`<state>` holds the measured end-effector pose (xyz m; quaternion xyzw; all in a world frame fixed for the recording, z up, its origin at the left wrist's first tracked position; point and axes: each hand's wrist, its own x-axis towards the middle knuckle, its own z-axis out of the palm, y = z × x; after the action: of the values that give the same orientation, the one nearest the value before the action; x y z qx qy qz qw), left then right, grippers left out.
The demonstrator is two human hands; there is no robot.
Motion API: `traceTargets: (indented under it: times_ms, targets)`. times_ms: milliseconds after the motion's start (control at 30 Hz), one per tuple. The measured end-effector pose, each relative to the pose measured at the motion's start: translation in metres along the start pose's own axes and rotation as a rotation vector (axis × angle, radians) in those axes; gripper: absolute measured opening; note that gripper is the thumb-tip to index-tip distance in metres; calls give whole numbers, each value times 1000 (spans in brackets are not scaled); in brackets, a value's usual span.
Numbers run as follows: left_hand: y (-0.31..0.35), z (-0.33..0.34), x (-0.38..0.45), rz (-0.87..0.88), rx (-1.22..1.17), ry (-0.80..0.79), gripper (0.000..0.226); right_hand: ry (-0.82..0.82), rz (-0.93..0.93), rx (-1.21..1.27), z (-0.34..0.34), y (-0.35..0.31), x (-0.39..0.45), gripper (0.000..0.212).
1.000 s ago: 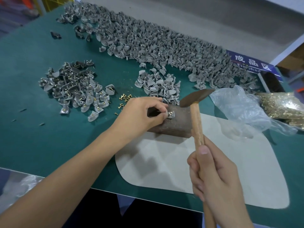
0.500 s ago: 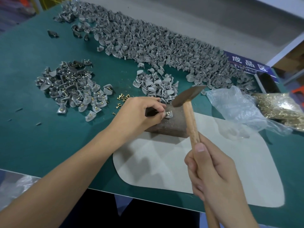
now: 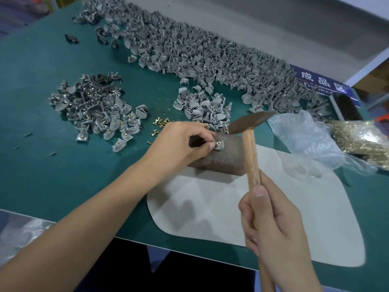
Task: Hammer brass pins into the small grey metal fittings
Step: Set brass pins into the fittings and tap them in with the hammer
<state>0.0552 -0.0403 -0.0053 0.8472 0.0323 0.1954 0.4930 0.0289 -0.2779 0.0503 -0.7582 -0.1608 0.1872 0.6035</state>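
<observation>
Item: pin-setting station on a green desk [image 3: 42,165], one fitting in work.

Step in hand (judged): striking a brass pin home. To do it well, the blow should fall square on the pin head, short and light, with the holding fingertips kept to the side of the fitting and out of the hammer's path; the fitting should sit flat on the block so the pin does not bend.

- Left hand [image 3: 181,144]: grip closed; thumb and forefinger pinch the fitting [image 3: 219,145], which rests on top of the brown metal block [image 3: 223,157]. A brass glint shows on the fitting; how deep the pin sits cannot be told.
- Right hand [image 3: 273,224]: grip closed round the wooden handle of the hammer [image 3: 250,144], thumb laid along the shaft. The hammer head is raised just above and beside the fitting, not touching it.
- Block: stands at the far edge of a pale mat [image 3: 252,218], toward the near edge of the desk.
- Loose brass pins [image 3: 160,125]: scattered just beyond the left hand.
- Pinned fittings [image 3: 94,110]: heap toward the left edge.
- Unpinned fittings [image 3: 202,108]: small heap beyond the block; large heap [image 3: 200,51] along the far edge.
- Bag of pins [image 3: 362,140]: at the right edge, beside clear plastic wrap [image 3: 303,138].
</observation>
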Motion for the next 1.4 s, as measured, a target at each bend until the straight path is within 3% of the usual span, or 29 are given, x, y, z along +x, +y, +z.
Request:
traceTargets:
  times_ms: [167, 567, 900, 1133, 1300, 1400]
  targets:
    - [2, 0, 0, -5, 2, -5, 4, 1, 19, -34, -1, 4, -1, 35]
    - [3, -1, 0, -12, -19, -16, 3, -15, 85, -47, -7, -3, 7, 30]
    - [2, -1, 0, -8, -5, -3, 3, 16, 4, -81, -7, -5, 5, 32]
    - [4, -2, -1, -11, -21, -5, 4, 24, 1, -50, -5, -9, 2, 30]
    - [3, -1, -1, 20, -49, -1, 8, -81, 62, -106, -5, -5, 6, 28]
    - [3, 0, 0, 33, -33, -1, 7, -40, 43, -99, -2, -5, 4, 31]
